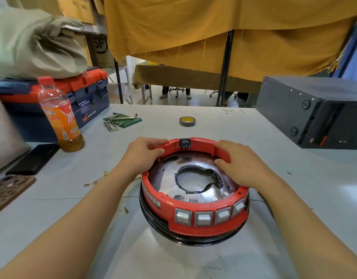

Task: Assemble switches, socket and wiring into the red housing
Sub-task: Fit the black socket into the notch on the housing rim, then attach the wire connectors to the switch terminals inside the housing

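Fingers of both hands curl over the far rim of the red housing [201,222], which sits just below the middle of the frame on a grey table [274,228]. On the left hand [142,156] the fingertips press the outer face of the rim while the thumb lies along its top edge, so the hand is clamped on the ring. On the right hand [241,164] the fingers drape over the rim with the thumb tucked against its inner side, gripping it too. Between the two hands, at the far side of the ring, a black socket [184,142] is seated in its slot. Along the near outer wall four grey rocker switches [203,218] stand in a row, the rightmost one turned around the curve. Inside the ring a shiny metal plate [165,178] shows a central opening edged with black tape [211,177]. Under the red part runs a black band, and below that a polished metal body.

At the left of the frame an orange drink bottle [59,115] stands upright before a blue and orange toolbox [87,91]. A set of hex keys [118,119] lies above and left of the housing, and a roll of tape [187,121] lies flat above it. At the right edge sits a black box [314,109].
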Demonstrator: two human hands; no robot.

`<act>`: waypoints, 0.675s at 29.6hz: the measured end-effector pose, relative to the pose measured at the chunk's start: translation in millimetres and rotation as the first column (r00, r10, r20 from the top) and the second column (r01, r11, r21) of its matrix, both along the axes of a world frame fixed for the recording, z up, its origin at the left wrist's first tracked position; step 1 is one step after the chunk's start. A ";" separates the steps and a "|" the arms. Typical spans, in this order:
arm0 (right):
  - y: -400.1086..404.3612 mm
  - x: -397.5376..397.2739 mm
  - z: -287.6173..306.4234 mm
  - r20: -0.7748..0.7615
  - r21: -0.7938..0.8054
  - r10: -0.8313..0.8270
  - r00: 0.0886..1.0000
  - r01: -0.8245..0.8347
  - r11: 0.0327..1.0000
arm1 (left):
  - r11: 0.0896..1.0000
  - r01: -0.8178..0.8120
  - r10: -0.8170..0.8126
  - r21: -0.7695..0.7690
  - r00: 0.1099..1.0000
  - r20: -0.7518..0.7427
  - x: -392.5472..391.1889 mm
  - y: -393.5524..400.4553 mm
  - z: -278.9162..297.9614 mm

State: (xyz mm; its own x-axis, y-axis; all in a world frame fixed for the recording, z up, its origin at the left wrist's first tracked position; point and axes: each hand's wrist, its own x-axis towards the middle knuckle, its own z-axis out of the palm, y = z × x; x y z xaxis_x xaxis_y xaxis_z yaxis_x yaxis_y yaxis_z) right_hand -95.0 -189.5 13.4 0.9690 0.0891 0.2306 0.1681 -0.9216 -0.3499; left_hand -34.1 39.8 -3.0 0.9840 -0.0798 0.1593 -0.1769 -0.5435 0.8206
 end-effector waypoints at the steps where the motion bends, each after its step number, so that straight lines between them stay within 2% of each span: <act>1: 0.9 -2.5 -0.6 0.002 0.016 -0.004 1.000 0.004 1.000 | 1.000 0.016 -0.017 -0.016 1.000 -0.022 -0.9 2.0 0.6; 6: 1.3 -4.4 -3.2 -0.022 -0.019 -0.052 0.998 0.051 0.999 | 0.973 0.166 -0.199 -0.161 0.956 -0.217 -5.5 14.4 5.8; 9: 2.0 -2.7 -5.7 -0.024 -0.007 -0.109 0.994 0.109 0.994 | 0.969 0.092 -0.129 -0.231 0.980 -0.149 -8.4 28.6 5.7; 11: 1.9 -2.4 -7.3 -0.017 -0.020 -0.135 0.991 0.135 0.991 | 0.991 0.013 -0.024 -0.135 0.996 -0.082 -9.9 45.2 4.1; 15: 4.1 0.9 -9.2 0.016 -0.036 -0.176 0.984 0.177 0.984 | 0.969 -0.043 0.074 0.243 0.990 -0.117 -11.7 81.2 -4.4; 17: 4.8 2.9 -9.5 0.021 -0.057 -0.191 0.981 0.192 0.980 | 0.944 -0.050 0.097 0.326 0.987 -0.127 -10.8 88.6 -11.5; 20: 4.1 5.9 -8.0 0.053 -0.035 -0.213 0.976 0.215 0.976 | 0.928 -0.090 0.124 0.362 0.990 -0.071 -5.2 85.7 -18.3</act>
State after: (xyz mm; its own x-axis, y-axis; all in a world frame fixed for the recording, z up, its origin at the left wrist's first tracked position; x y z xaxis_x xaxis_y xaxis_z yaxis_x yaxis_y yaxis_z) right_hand -89.2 -185.4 5.5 0.9542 -0.1089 0.2786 -0.0185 -0.9511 -0.3084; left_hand -39.2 125.6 -21.4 0.9987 -0.0083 0.0495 -0.0354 -0.8146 0.5789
